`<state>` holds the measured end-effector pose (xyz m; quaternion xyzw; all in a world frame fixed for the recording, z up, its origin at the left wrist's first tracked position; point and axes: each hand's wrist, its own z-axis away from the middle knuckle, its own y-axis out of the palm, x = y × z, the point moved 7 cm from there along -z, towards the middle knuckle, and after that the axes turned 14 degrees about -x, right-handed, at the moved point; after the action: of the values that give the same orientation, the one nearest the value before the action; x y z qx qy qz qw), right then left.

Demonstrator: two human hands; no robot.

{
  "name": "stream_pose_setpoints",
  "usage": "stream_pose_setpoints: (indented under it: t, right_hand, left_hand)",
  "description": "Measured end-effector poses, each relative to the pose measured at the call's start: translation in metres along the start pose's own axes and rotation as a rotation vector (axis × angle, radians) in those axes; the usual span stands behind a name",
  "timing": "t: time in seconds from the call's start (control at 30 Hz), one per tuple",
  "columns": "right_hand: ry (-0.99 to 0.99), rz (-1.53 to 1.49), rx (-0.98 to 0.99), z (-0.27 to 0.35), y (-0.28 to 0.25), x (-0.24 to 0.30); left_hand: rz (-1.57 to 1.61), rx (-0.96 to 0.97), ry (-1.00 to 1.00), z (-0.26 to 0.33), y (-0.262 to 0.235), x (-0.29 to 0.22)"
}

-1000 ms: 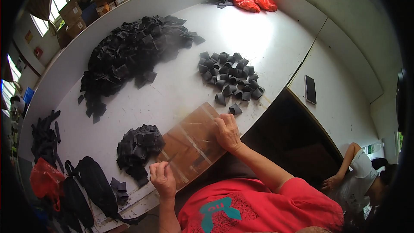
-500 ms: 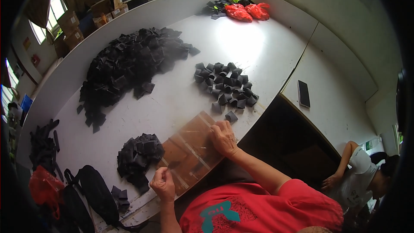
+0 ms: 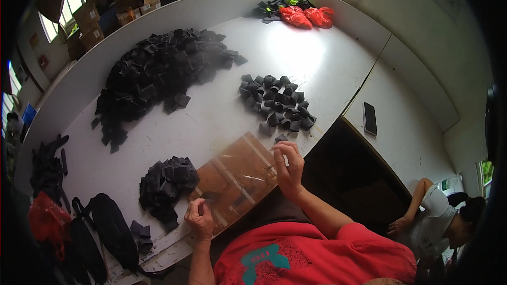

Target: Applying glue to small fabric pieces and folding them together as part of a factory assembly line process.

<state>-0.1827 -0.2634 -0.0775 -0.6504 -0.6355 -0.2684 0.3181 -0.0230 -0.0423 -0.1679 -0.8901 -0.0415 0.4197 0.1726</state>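
Observation:
A brown board [image 3: 237,177] lies on the white table [image 3: 327,63] at its near edge. My right hand [image 3: 289,168] hovers over the board's right corner with fingers curled. Its fingertips are at a small black fabric piece [image 3: 281,138]; whether they grip it is unclear. My left hand [image 3: 199,219] is a closed fist at the board's near left corner, and nothing shows in it. A small pile of black pieces [image 3: 166,182] sits just left of the board. A medium pile [image 3: 274,103] lies beyond my right hand. A large heap [image 3: 158,71] spreads further back left.
A dark phone [image 3: 370,118] lies on the adjoining table to the right. Red bags [image 3: 306,16] sit at the far end. Black bags [image 3: 105,227] and a red bag [image 3: 45,216] crowd the near left corner. Another person [image 3: 441,216] sits low at the right. Cardboard boxes [image 3: 87,18] stand behind.
My right hand has lifted off the board and curled its fingers toward the small black piece. The left fist has stayed at the board's near corner. The view has shifted slightly.

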Motion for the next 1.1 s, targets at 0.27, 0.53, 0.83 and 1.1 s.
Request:
stream_pose_setpoints:
  t: [0.27,0.53,0.83,1.1]
  right_hand:
    - [0.210,-1.160,0.521,-0.039,-0.032,0.191]
    - [0.601,-1.585,0.942,-0.021,-0.010,0.189]
    - [0.584,-1.634,0.851,-0.012,0.012,0.196]
    - [0.158,-0.460,0.894,0.021,0.021,0.123]
  left_hand:
    - [-0.038,0.028,-0.079,-0.001,0.001,0.008]
    - [-0.028,0.013,-0.057,0.001,0.003,0.010]
    - [0.027,-0.049,-0.088,0.000,-0.008,0.004]
    - [0.277,-0.044,-0.138,-0.016,-0.022,-0.063]
